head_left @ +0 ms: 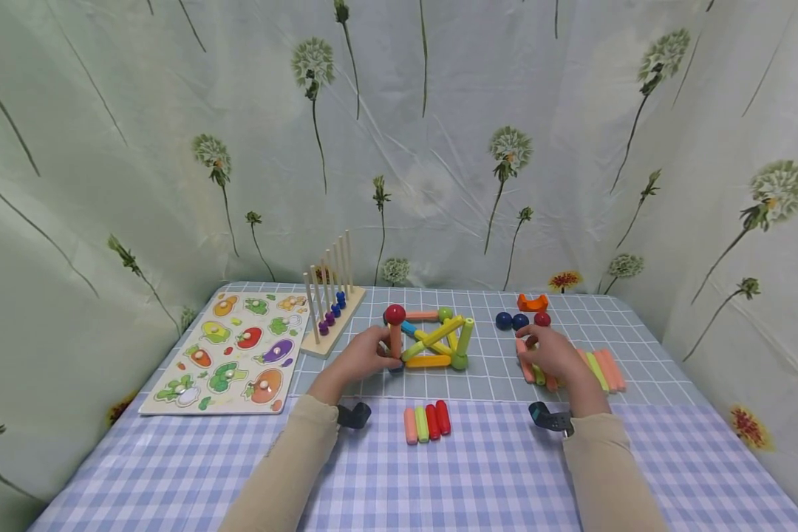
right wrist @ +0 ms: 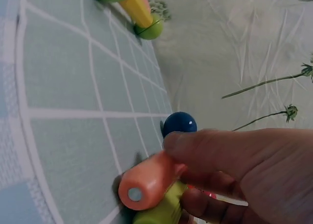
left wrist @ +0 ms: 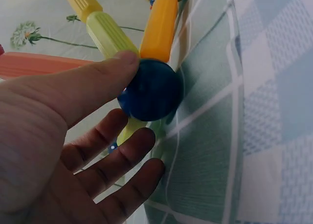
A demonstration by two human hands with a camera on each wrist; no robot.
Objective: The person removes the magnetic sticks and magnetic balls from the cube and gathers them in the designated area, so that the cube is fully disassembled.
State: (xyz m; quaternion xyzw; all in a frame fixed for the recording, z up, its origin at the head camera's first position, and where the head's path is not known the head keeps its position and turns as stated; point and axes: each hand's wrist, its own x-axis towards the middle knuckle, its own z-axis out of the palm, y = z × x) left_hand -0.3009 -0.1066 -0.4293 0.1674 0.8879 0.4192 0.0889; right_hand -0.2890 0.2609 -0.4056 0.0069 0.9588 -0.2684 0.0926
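Observation:
My left hand is at the near left corner of a framework of coloured sticks and balls. In the left wrist view its thumb presses on a dark blue ball, with fingers around the far side; the index finger is hidden. A salmon stick stands up from this corner, topped by a red ball. An orange stick and a lime stick also meet there. My right hand pinches the leftmost salmon stick of a row, beside a lime stick.
Blue balls, a red ball and an orange curved piece lie behind the right hand. More sticks lie right of it. Several loose sticks lie in front. A vegetable puzzle board and peg rack stand left.

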